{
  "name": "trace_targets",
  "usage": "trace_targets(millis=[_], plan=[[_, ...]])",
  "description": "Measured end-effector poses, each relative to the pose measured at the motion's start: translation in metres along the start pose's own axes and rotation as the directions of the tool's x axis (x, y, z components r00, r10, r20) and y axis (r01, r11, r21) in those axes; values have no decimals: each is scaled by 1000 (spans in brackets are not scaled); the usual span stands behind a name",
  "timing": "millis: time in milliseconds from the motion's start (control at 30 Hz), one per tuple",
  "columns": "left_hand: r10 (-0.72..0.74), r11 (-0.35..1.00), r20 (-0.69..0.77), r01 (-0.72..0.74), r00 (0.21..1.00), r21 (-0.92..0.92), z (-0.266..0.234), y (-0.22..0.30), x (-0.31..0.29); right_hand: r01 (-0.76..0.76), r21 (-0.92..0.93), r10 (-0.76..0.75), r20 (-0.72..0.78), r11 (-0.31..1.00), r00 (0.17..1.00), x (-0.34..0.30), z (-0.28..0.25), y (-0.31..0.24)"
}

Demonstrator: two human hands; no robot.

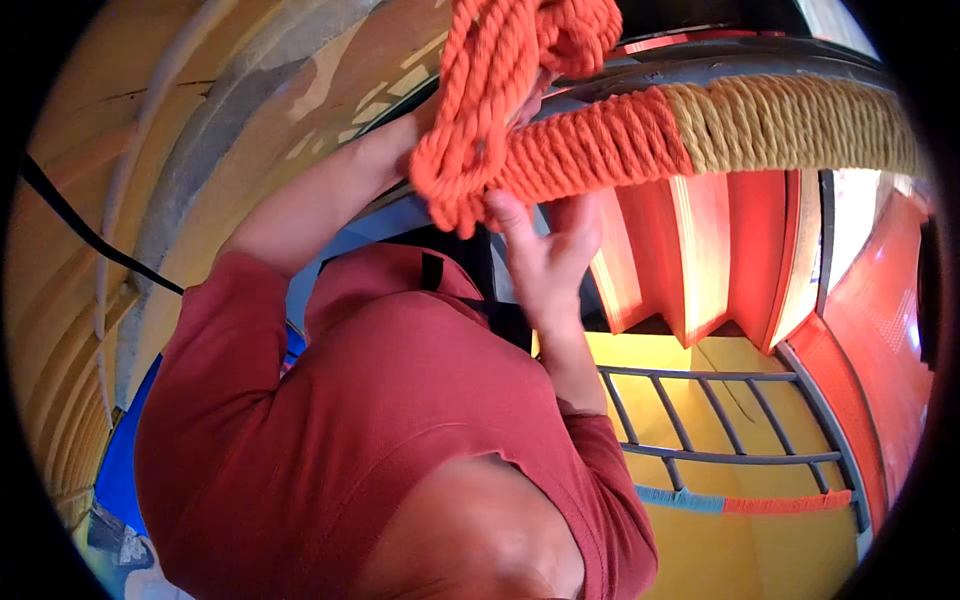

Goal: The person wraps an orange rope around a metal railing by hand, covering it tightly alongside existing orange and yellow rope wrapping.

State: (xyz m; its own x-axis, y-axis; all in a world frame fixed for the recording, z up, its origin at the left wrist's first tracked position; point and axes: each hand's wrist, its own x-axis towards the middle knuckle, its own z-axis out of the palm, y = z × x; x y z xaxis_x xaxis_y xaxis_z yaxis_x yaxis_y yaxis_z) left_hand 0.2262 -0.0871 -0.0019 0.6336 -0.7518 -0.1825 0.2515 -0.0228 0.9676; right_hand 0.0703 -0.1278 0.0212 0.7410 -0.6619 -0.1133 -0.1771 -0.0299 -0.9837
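Note:
A thick bundle of looped orange rope [485, 90] fills the top middle of the view. Behind it, my left hand [533, 100] is mostly hidden, with a little of it showing beside the loops; it appears closed on the rope. A curved bar runs to the right, tightly wound with orange rope [610, 140] and, farther along, with tan rope [790, 122]. From below, my right hand [545, 255] grips the orange-wound part. Its thumb presses near the end of the winding, and its other fingertips are hidden behind the bar.
Red folded panels [690, 255] stand below the bar at right. Beneath them is a grey metal ladder-like frame [715, 415] with a rung wound in teal and orange, over a yellow surface [790, 545]. A curved tan wall [110, 200] rises at left, with a black strap [95, 238] across it.

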Motion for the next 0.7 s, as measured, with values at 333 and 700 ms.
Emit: trace_targets(millis=[333,700], plan=[[70,997,-132,-67,989,29,-5,-39,22,-523,339,380,406,782,831,41,-20,-7],[-79,996,-130,73,988,-54,-21,-62,16,214,-3,-202,322,977,925,74,-27,58]])
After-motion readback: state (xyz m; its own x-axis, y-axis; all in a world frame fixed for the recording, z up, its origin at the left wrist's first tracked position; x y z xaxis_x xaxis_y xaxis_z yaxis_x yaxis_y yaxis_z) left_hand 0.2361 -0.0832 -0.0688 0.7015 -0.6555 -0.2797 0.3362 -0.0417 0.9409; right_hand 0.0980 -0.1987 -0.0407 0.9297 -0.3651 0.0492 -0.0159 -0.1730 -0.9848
